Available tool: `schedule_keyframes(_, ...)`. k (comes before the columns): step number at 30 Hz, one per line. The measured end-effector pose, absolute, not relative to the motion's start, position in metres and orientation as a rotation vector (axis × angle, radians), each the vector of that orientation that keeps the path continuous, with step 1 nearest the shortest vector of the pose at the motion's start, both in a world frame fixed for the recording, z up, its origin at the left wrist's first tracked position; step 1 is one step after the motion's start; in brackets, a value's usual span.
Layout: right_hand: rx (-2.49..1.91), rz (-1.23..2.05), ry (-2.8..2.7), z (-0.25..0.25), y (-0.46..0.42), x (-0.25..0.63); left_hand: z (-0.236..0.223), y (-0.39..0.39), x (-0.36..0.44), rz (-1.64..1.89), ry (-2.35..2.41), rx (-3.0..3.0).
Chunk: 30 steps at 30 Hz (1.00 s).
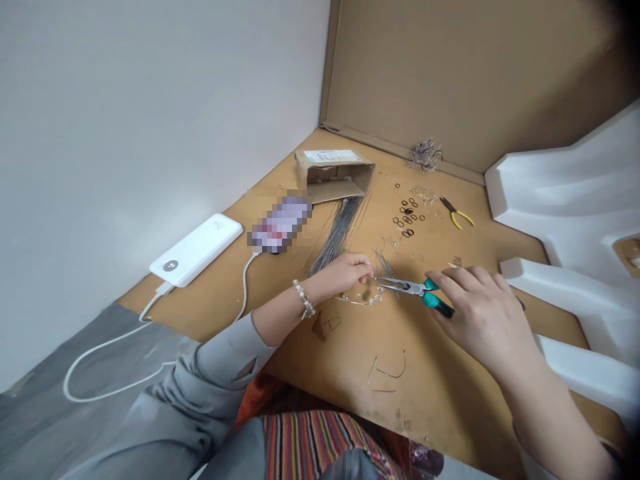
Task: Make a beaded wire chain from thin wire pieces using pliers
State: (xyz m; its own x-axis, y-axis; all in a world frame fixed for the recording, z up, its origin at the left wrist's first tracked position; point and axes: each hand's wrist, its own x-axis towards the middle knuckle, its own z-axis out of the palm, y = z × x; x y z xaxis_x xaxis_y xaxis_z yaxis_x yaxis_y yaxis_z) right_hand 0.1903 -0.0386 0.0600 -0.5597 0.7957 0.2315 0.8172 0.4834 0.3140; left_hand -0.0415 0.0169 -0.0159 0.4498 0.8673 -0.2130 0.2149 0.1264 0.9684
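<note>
My left hand (354, 272) is closed in a pinch on a thin wire piece, whose silvery end pokes out toward the pliers. My right hand (483, 310) is wrapped round the green and black handles of long-nose pliers (413, 287). The slightly parted jaws point left, their tips close to the wire at my left fingertips; whether they touch it I cannot tell. Below my left hand lies a loose string of wire with clear beads (373, 298). A bundle of straight grey wires (340, 233) lies behind my left wrist.
An open cardboard box (336, 175) stands at the back. Black rings (407, 212), yellow-handled pliers (457, 213) and a wire tangle (425, 155) lie beyond my hands. A white power bank (197, 249) and a phone (281, 223) are left; white foam (550, 190) borders the right.
</note>
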Motion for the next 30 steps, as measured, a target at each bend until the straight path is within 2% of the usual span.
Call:
schedule_keyframes(14, -1.298, -0.874, -3.016, 0.108, -0.031, 0.163, 0.008, 0.007, -0.044, 0.583, 1.028, 1.489)
schedule_keyframes(30, -1.313, -0.954, -3.074, 0.112, -0.034, 0.159, 0.003, 0.006, -0.040, 0.579, 0.996, 1.530)
